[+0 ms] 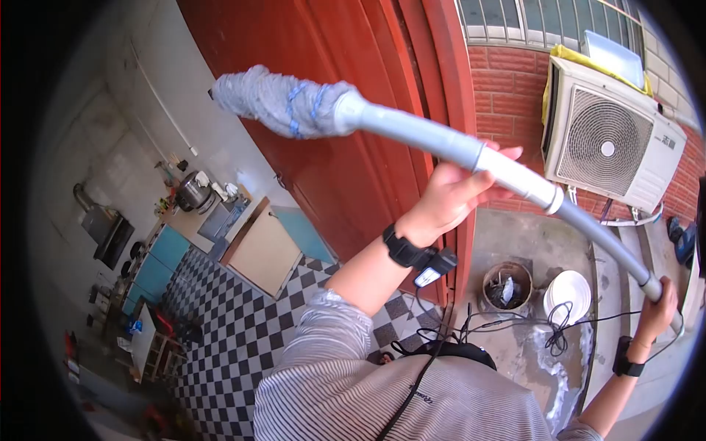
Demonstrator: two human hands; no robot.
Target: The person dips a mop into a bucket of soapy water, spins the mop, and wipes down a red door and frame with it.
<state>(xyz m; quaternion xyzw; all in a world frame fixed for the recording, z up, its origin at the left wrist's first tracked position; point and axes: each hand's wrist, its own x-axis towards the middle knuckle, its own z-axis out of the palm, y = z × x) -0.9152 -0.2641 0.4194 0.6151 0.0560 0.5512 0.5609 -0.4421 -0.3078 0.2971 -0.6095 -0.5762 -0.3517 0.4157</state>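
A mop point(419, 136) with a twisted grey cloth head, marked by blue strands, is raised slantwise across the view. Its head points to the upper left, and the grey-and-white pole runs down to the right. My left hand point(460, 187) holds the pole at its white section, thumb in front and some fingers hidden behind. Lower down, near the pole's far end, my right hand point(657, 312) is wrapped around the grey tube. Both wrists wear black bands; the left one carries a small black device point(435, 268).
A red door point(331, 169) stands behind the mop. At right, an air-conditioner unit point(610, 147) sits by a brick wall, above a debris-filled bucket point(507, 287) and a white bucket point(568, 295). Black cables point(559, 331) hang near me. A kitchen with checkered floor point(220, 323) lies left.
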